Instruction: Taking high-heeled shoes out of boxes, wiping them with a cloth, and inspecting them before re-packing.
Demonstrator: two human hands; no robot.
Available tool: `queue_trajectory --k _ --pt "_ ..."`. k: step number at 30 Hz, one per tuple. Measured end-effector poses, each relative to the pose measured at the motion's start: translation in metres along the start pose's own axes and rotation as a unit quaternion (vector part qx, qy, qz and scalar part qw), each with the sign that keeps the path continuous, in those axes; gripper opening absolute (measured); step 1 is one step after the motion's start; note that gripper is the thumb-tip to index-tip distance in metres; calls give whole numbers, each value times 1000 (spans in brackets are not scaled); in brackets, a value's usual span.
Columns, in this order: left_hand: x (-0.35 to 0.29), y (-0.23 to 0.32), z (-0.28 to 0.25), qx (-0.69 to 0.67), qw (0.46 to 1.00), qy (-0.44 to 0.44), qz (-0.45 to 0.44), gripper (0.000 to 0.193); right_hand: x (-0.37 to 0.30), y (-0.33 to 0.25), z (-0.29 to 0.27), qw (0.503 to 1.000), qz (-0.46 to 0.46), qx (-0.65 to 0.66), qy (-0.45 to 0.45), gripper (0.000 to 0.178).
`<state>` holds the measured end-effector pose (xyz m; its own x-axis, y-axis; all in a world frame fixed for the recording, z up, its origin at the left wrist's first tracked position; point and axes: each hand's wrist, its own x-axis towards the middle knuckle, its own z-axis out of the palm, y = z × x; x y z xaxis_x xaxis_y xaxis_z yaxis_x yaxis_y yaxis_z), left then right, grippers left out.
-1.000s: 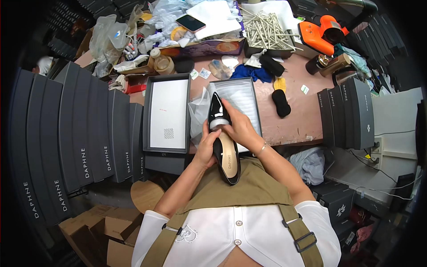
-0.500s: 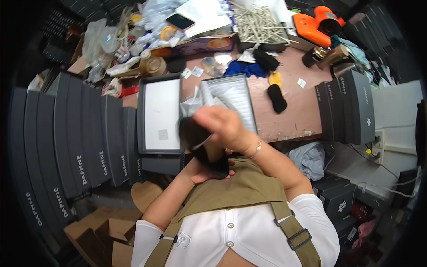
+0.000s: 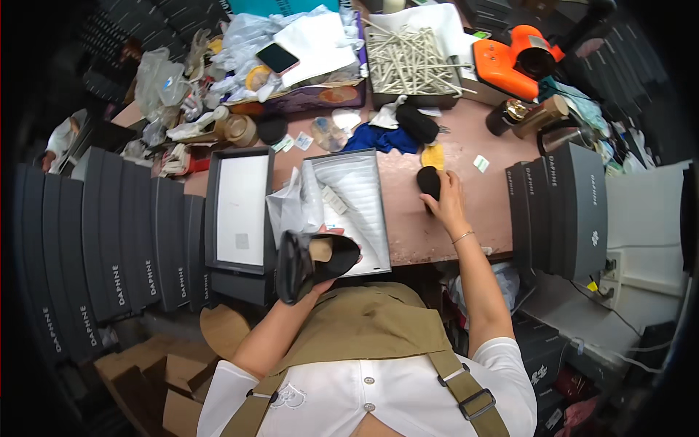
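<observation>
Here, the pinkish bench is the largest thing ahead of the person; a row of dark grey boxes stands on end along the left, and a shorter dark grey stack stands at the bench's right end; toward the back, a tray holds a heap of pale sticks, with an orange device to its right.

Mid-bench, an open box with white ribbed padding inside; just left of it, a grey lid, white interior facing up; crumpled white paper over the open box's left side.

Black shoe held up before the near left corner of the open box, tan insole partly visible; left hand clamped on it from beneath, fingers showing beyond the far side; right hand out over the bench, right of the open box, thumb and fingers at the near part of a black pad; cannot tell whether that grip is closed; blue cloth farther back; small yellow cloth just beyond the pad; smallest, a white-and-green card lies to the right.
</observation>
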<state>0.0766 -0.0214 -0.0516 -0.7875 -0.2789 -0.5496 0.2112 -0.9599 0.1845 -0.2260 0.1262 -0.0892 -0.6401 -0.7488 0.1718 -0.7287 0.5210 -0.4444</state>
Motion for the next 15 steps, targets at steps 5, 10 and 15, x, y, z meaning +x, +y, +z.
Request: queue_trajectory --k 5,10,15 --pt "3 -13 15 -17 995 76 62 50 -10 29 60 997 7 71 -38 45" --pt "4 -19 8 -25 989 56 131 41 -13 -90 -43 931 -191 301 -81 43" --pt "-3 -18 18 164 961 123 186 28 -28 -160 -1 898 -392 170 -102 27"
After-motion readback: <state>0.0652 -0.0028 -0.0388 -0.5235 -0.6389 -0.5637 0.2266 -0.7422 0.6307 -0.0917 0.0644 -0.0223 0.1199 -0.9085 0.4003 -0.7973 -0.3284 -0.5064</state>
